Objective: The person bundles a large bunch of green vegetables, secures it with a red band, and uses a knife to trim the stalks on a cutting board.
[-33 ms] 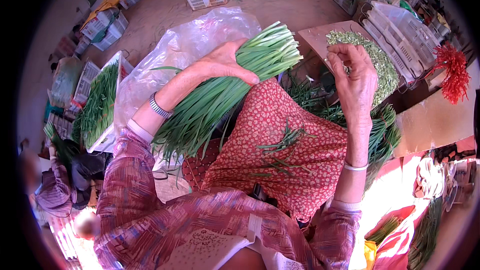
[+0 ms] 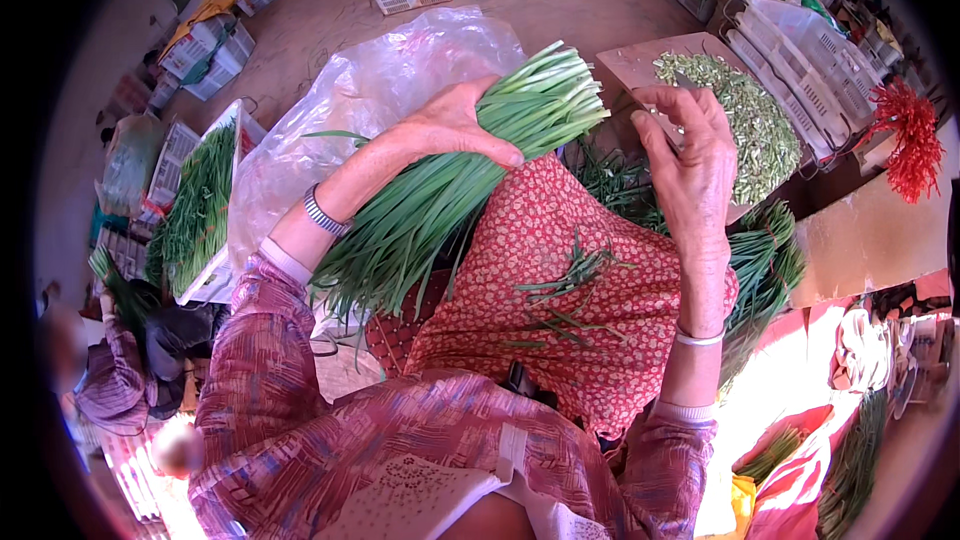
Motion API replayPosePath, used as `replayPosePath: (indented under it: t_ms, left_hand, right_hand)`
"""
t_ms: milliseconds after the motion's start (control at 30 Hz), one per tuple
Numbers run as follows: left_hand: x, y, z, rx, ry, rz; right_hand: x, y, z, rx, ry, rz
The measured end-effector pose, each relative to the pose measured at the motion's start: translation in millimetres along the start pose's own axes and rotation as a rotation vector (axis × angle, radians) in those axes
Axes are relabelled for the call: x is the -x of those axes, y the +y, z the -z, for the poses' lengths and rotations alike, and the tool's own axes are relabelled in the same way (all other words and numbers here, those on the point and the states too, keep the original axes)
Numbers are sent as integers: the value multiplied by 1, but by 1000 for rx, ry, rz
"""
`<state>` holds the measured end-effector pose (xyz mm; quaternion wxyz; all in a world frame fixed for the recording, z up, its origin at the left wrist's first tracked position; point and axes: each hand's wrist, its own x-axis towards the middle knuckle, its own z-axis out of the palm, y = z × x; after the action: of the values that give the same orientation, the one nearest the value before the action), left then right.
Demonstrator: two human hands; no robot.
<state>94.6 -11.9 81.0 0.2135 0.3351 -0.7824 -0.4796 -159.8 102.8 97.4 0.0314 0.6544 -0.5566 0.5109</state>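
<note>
A person's left hand [image 2: 455, 120] is clasping a thick bunch of green stalks [image 2: 445, 185] just left of a red floral apron [image 2: 525, 240], thumb and fingers wrapping around it; its pale ends are pointing past the apron's far edge. The right hand [image 2: 690, 155] is hovering beyond the apron's far right side, fingers bending; whether they are pinching anything cannot be told. Loose leaves [image 2: 578, 272] are lying on the apron, while chopped pale-green pieces [image 2: 768, 130] are covering a board [image 2: 622, 65] beyond its right side.

Patterned mauve sleeves [image 2: 250, 345], pale cuffs [image 2: 287, 260]
</note>
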Motion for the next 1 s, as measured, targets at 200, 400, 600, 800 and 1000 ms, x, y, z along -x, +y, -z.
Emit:
replayPosePath:
  t_ms: [200,400,600,800,1000]
  left_hand:
    - [-15,-30,-41,-183,7,89]
    - [-20,-66,-62,-467,72,205]
    - [-20,-89,-76,-561,153,168]
    - [-19,-80,-80,-601,167,114]
    - [-14,-86,-80,-646,208,75]
  right_hand:
    - [59,26,-60,112,-9,-115]
    - [82,66,-87,-119,-87,-205]
    - [85,102,-66,72,-45,-268]
    - [65,160,26,606,-66,-428]
    - [52,61,-47,234,-181,140]
